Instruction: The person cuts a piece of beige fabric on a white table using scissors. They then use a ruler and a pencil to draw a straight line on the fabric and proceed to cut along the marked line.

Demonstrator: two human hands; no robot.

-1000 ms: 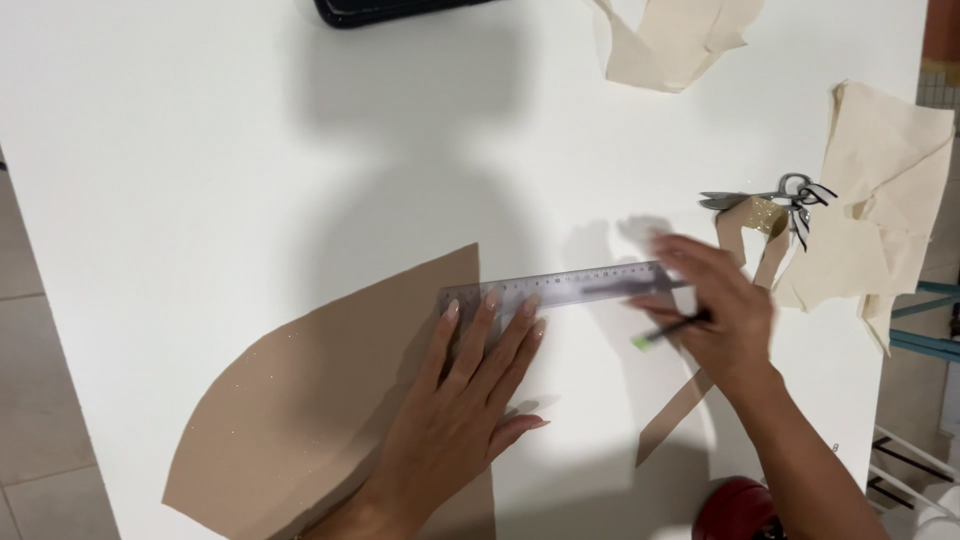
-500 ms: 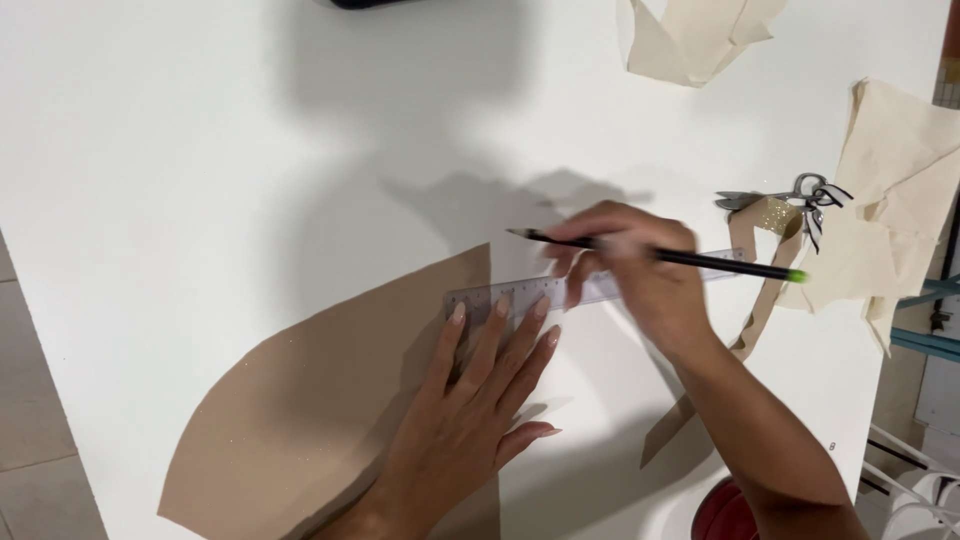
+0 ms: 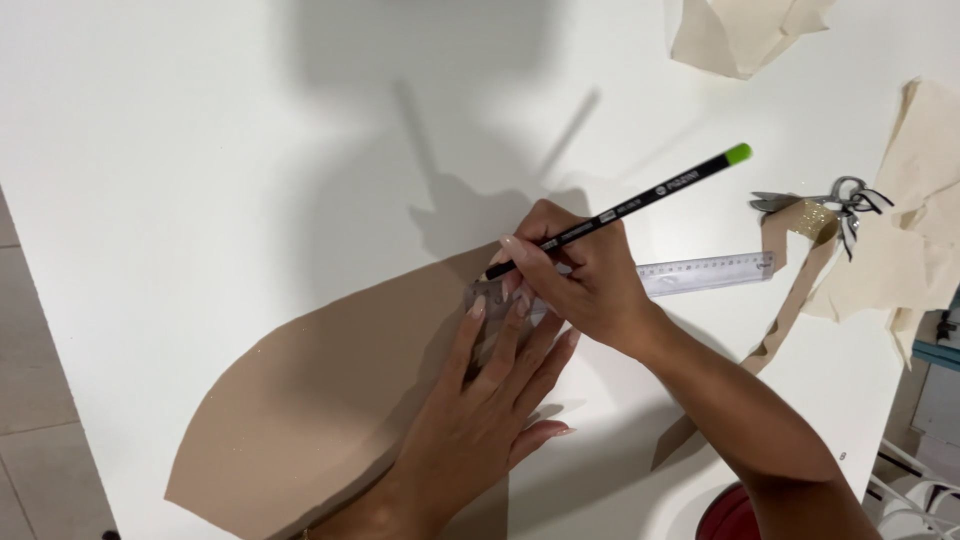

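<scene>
A tan, fan-shaped piece of material (image 3: 320,400) lies flat on the white table (image 3: 200,150). My left hand (image 3: 480,410) presses down on it with fingers spread, holding the near end of a clear ruler (image 3: 700,273) at the piece's upper right edge. My right hand (image 3: 585,275) crosses over the ruler and grips a black pencil (image 3: 640,205) with a green cap. The pencil tip touches the tan piece close to the ruler's left end, just above my left fingertips.
Small scissors (image 3: 825,200) lie at the right beside a narrow tan offcut strip (image 3: 790,310). Cream fabric scraps sit at the far right (image 3: 920,220) and top right (image 3: 745,30). A red round object (image 3: 730,515) shows at the bottom edge.
My right hand brought the pencil from the right end of the ruler leftward over it, turned it, and set its tip on the tan piece. The left hand stayed on the ruler.
</scene>
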